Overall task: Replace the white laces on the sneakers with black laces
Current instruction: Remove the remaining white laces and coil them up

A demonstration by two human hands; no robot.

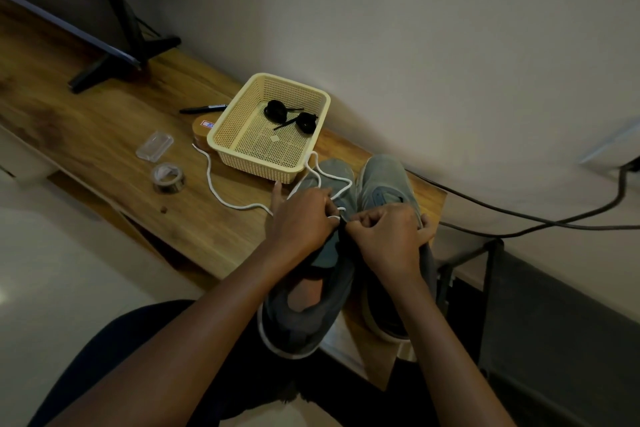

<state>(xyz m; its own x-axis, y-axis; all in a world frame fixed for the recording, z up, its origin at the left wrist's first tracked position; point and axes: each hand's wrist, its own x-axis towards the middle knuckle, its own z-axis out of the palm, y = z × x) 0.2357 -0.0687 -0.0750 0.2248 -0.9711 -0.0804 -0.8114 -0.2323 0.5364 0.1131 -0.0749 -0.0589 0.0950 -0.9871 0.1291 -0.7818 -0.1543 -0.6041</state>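
Two grey sneakers stand side by side on the wooden table, toes pointing away from me: the left sneaker [301, 315] and the right sneaker [384, 180]. My left hand [299, 222] pinches the white lace [221, 198] at the left sneaker's eyelets. My right hand [388, 236] is curled over the same spot, gripping the shoe's upper edge beside the lace. The loose lace trails left across the table and loops over the toe. Two coiled black laces [291, 116] lie in the cream basket [228, 146].
On the table [104, 135] left of the basket lie a black marker [202, 109], a clear plastic case [154, 146], a roll of tape [169, 177] and a round wooden box [202, 130]. A monitor stand [117, 55] stands far left. Black cables [554, 218] hang at right.
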